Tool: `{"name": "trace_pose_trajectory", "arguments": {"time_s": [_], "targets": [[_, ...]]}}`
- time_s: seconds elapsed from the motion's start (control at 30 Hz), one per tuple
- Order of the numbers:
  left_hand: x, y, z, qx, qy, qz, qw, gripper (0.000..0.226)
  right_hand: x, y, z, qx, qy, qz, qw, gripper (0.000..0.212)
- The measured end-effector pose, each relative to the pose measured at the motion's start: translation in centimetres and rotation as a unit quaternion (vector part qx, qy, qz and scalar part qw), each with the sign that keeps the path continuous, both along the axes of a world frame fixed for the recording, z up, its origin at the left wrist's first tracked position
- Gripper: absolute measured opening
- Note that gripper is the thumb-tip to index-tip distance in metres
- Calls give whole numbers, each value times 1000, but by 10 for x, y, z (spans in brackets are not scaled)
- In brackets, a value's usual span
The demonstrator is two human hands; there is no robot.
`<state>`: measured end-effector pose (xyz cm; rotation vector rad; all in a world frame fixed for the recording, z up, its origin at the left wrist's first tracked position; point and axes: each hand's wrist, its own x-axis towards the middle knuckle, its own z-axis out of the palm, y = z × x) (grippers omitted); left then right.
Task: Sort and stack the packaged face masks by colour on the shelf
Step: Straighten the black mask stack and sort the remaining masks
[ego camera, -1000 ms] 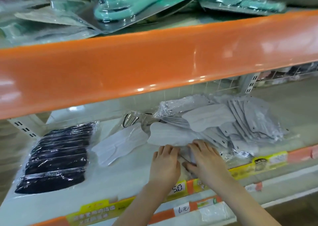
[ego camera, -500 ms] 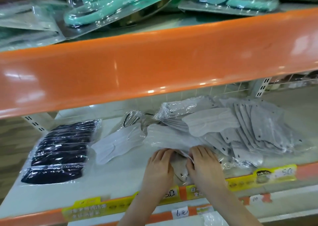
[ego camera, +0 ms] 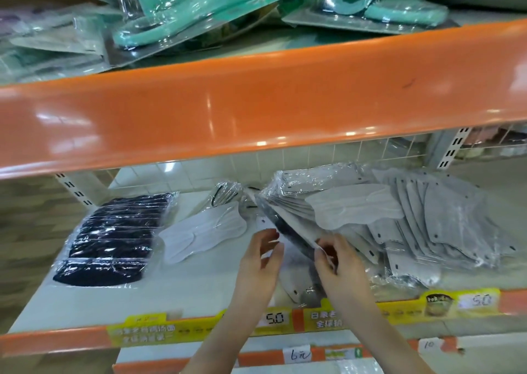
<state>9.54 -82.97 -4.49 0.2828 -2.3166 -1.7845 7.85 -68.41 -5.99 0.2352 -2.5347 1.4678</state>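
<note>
Packaged face masks on the middle shelf (ego camera: 199, 296), seen from the head camera. A clear-wrapped pack of grey masks (ego camera: 296, 219), tilted up on one edge at the middle of the shelf, is pinched at its lower corner by the right hand (ego camera: 339, 262); the left hand (ego camera: 261, 256) is held just beside it with fingers relaxed and spread, and contact with the wrapping cannot be confirmed. Slippage is judged the chief risk: the film is glossy, the grip is taken at a single corner, and the pack could slide free or fold. A second risk is posed by the fanned heap of grey packs (ego camera: 445, 225) on the right, whose front edge lies close to the shelf lip; it could be dragged forward and spilled if the raised pack, which overlaps it, is pulled away carelessly. A dark layer visible under the raised pack suggests a black pack mixed into the grey, so mis-sorting is also possible. Counted: one stack of black packs (ego camera: 114, 239) at the left, one white mask (ego camera: 202, 234) lying apart beside it, one raised grey pack, and one grey heap whose individual packs cannot be counted reliably.
</note>
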Motion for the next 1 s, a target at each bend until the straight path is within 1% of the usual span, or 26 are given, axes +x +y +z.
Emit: {"name": "trace_pose_trajectory", "arguments": {"time_s": [0.03,0.07,0.13,0.2,0.27,0.3,0.33,0.37,0.4,0.47,0.5,0.53,0.57,0.6,0.63,0.67,0.73,0.8,0.87,0.93,1.0], "targets": [[1,3,7,41,-4,-9,999,16,2,-2,7,-41,-12,10,999,11],[2,6,16,78,-14,-22,997,15,4,-4,14,-81,-25,25,996,11],[4,10,30,130,-31,-45,990,30,8,-10,24,-145,-50,76,985,9],[3,13,39,126,-41,-46,990,24,13,-15,29,-159,-65,139,975,14],[2,11,41,82,-49,-20,995,13,16,-17,29,-143,-64,183,971,23],[1,9,41,64,-54,2,996,7,17,-19,28,-135,-67,196,969,24],[1,6,39,49,-63,21,997,6,17,-20,28,-126,-70,209,967,23],[0,1,36,32,-63,35,997,12,19,-21,27,-104,-64,220,968,22],[-1,-3,35,20,-62,44,997,19,19,-22,26,-68,-35,224,972,22],[-1,-13,35,-39,-53,47,997,31,21,-24,28,29,77,210,974,23],[1,-18,35,-109,-28,43,993,33,22,-25,31,69,138,198,968,22],[3,-24,37,-220,22,42,974,31,23,-26,36,97,195,188,958,21],[4,-31,38,-351,85,45,931,28,25,-28,42,114,245,180,946,22],[4,-37,36,-461,155,51,872,29,26,-31,49,126,290,173,933,25],[6,-42,32,-525,211,38,824,30,28,-35,56,141,324,164,921,28],[8,-45,30,-551,246,25,797,28,28,-39,61,157,344,156,912,31],[10,-51,31,-565,267,7,781,22,24,-46,64,197,345,136,908,30],[13,-61,33,-575,259,13,776,19,14,-53,56,249,315,105,910,35],[14,-74,34,-576,245,21,779,14,4,-59,41,293,283,90,909,44],[16,-88,31,-580,240,32,778,14,-6,-68,26,311,270,84,907,41],[15,-102,26,-583,246,40,773,12,-14,-78,12,299,270,82,912,33]]}}
